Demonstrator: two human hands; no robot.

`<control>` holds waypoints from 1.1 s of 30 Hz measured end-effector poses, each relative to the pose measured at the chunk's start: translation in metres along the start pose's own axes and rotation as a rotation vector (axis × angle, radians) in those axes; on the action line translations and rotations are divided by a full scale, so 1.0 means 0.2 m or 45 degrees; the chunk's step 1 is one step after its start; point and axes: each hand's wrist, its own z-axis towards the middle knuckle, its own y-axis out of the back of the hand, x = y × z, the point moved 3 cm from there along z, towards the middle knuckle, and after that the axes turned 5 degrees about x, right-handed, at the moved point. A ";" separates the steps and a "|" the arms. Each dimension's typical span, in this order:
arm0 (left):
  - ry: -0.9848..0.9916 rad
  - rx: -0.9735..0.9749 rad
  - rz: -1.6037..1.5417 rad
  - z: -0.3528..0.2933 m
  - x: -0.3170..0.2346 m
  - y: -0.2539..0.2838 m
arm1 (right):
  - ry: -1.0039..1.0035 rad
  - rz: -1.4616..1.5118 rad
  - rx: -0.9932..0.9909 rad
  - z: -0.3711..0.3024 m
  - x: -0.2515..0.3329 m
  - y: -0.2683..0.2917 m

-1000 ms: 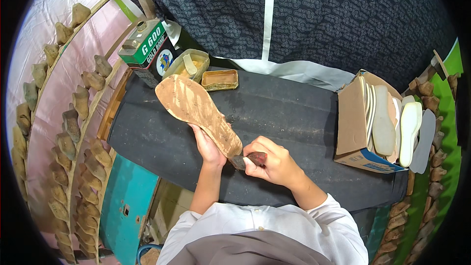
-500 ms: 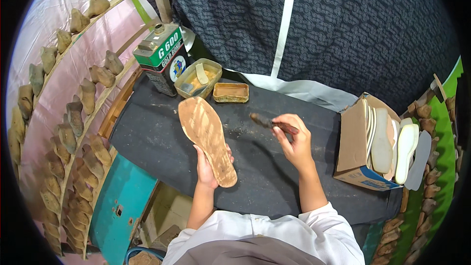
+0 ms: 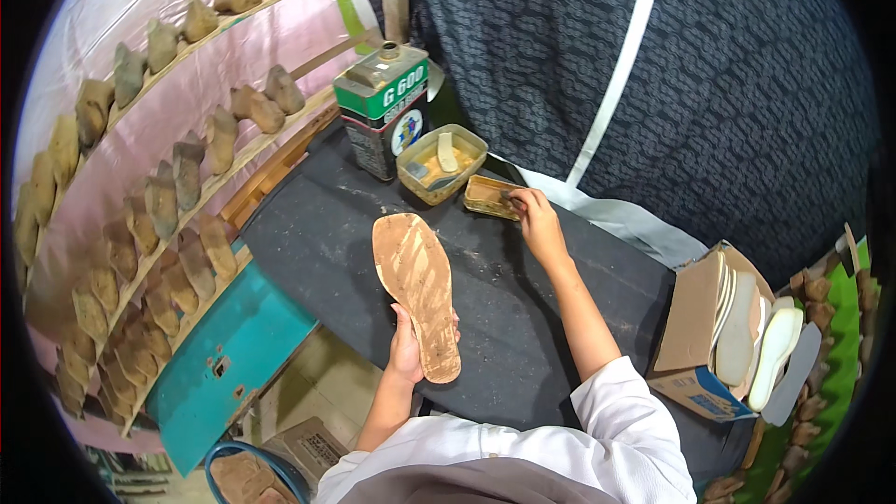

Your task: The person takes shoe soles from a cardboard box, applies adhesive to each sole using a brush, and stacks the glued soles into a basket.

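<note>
My left hand (image 3: 404,347) grips a brown shoe insole (image 3: 413,266) by its narrow heel end and holds it face up above the table. Pale streaks and darker glossy patches cover its surface. Farther off and to the right, my right hand (image 3: 539,224) is closed on a brush (image 3: 516,199), mostly hidden by the fingers. The brush reaches into the right end of a small shallow tray (image 3: 483,204) with an amber-stained inside. Just left of the tray is a larger plastic tub (image 3: 431,189) holding yellowish stuff and flat pale and grey pieces.
A green and black metal can (image 3: 383,126) stands behind the tub on the dark-covered table (image 3: 327,224). At right, a cardboard box (image 3: 695,327) holds several upright soles. Racks of wooden shoe lasts (image 3: 187,173) line the left side. A blue-rimmed bin (image 3: 217,455) sits below.
My right hand has carried the brush away from me, from open air over the table to the small tray. The view has swung left; the insole stays in my left hand.
</note>
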 end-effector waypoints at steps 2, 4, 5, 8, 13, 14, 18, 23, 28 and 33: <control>-0.012 0.016 0.028 -0.01 -0.01 -0.01 | -0.056 0.041 -0.025 -0.02 -0.05 -0.04; -0.012 0.011 0.032 -0.01 -0.01 -0.01 | -0.100 0.079 -0.009 -0.06 -0.09 -0.05; 0.009 0.021 0.045 -0.01 -0.01 -0.01 | -0.058 0.053 0.010 -0.08 -0.10 -0.04; 0.007 0.019 0.038 -0.01 0.01 -0.02 | -0.049 -0.007 -0.046 -0.13 -0.02 -0.01; -0.031 0.010 0.027 0.00 0.05 -0.04 | -0.134 0.023 -0.105 -0.25 0.27 0.15; -0.063 -0.012 0.054 0.00 0.07 -0.04 | -0.131 0.024 -0.101 -0.28 0.31 0.17; -0.119 0.013 -0.005 0.00 0.09 -0.05 | -0.204 0.299 0.094 -0.40 0.47 0.19; -0.302 -0.040 -0.022 -0.04 0.10 -0.08 | -0.257 0.425 0.620 -0.53 0.74 0.12; -0.410 0.009 -0.090 -0.15 0.05 -0.07 | -0.210 0.382 0.703 -0.58 0.84 0.01; -0.575 -0.162 -0.023 -0.34 -0.03 0.05 | -0.109 0.371 0.595 -0.62 0.94 -0.09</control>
